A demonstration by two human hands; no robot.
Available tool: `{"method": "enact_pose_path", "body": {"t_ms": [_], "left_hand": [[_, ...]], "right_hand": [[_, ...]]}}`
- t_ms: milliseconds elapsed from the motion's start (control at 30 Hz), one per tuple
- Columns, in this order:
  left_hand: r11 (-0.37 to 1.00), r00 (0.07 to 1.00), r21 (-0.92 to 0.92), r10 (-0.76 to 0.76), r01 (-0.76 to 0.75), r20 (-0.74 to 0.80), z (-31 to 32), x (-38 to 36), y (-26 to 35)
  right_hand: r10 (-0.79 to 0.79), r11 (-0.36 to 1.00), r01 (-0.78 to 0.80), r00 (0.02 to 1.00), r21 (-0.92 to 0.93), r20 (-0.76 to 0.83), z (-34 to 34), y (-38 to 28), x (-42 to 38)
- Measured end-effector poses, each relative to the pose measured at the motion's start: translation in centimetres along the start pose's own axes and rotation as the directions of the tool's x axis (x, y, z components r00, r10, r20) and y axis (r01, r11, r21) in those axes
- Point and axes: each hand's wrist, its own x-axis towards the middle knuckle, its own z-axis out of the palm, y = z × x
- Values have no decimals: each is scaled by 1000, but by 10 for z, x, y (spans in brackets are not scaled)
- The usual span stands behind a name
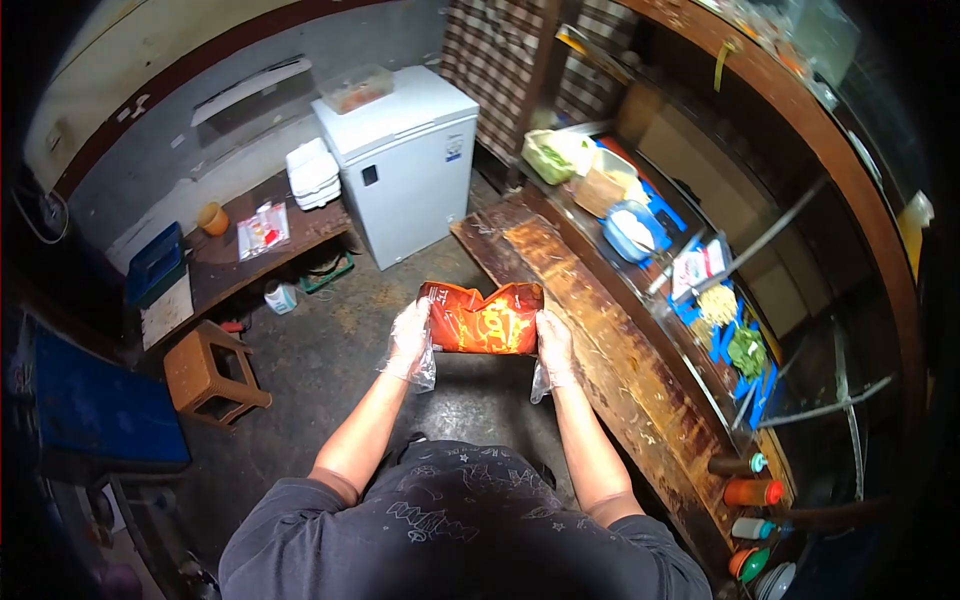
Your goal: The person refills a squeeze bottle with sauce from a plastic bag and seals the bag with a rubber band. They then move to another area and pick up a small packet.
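A shiny red and orange plastic packet (486, 320) with yellow lettering is held out level in front of my body, above the floor. On its left end is my left hand (408, 335), in a clear plastic glove, its fingers closed on the edge. My right hand (555, 345), gloved the same way, grips the opposite end. Some of the fingers are hidden behind the packet. Its contents do not show.
A worn wooden bench (600, 330) runs along the right. Behind it a counter carries vegetables, a blue bowl (630, 235) and several sauce bottles (752, 492). A white chest freezer (410, 180) stands ahead. To the left are a brown stool (215, 375) and a low table (215, 270).
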Motion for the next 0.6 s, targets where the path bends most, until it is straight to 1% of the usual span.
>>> {"method": "enact_pose_path", "body": {"t_ms": [33, 67, 100, 133, 167, 200, 267, 300, 333, 367, 400, 433, 467, 533, 567, 600], "left_hand": [[1000, 1000, -9, -4, 4, -11, -12, 4, 7], [1000, 1000, -17, -5, 5, -23, -24, 8, 14], [1000, 999, -17, 5, -6, -44, -35, 11, 21], [997, 998, -69, 18, -22, -61, -46, 14, 27], [992, 996, -119, 30, -39, -78, -56, 16, 33], [992, 994, -119, 39, -50, -99, -67, 17, 40], [988, 988, -133, 56, -76, -145, -88, 18, 55], [987, 983, -132, 66, -89, -169, -99, 17, 60], [979, 980, -180, 62, -96, -187, -109, 17, 65], [968, 978, -228, 59, -106, -202, -119, 18, 70], [967, 972, -225, 69, -120, -223, -130, 18, 74], [970, 967, -207, 79, -130, -240, -141, 16, 77], [972, 962, -188, 89, -140, -257, -152, 14, 80], [974, 948, -152, 117, -167, -296, -177, 14, 81], [965, 944, -177, 136, -195, -299, -188, 13, 80], [953, 940, -204, 155, -223, -302, -197, 12, 80]], "right_hand": [[15, 999, -15, 1000, 30, -20, 15, 5, 7], [20, 999, -20, 1000, 31, 2, 29, 10, 14], [16, 997, -16, 1000, -78, 3, 45, 9, 18], [11, 982, -10, 1000, -186, 5, 63, 5, 20], [32, 987, -25, 999, -156, 43, 81, 0, 22], [38, 987, -27, 997, -157, 65, 97, 2, 25], [-62, 967, 96, 987, -236, 145, 126, 9, 32], [-55, 987, 77, 986, -142, 156, 140, 20, 37], [-49, 987, 75, 982, -139, 181, 151, 29, 41], [-69, 979, 106, 975, -172, 210, 161, 37, 46], [-86, 970, 137, 967, -203, 238, 173, 43, 49], [-63, 988, 94, 970, -125, 236, 187, 51, 50], [-55, 989, 89, 965, -120, 257, 197, 57, 50], [-50, 977, 111, 948, -180, 315, 220, 61, 51], [-37, 988, 86, 936, -126, 351, 232, 64, 51], [-31, 989, 83, 928, -124, 370, 244, 66, 51]]}}
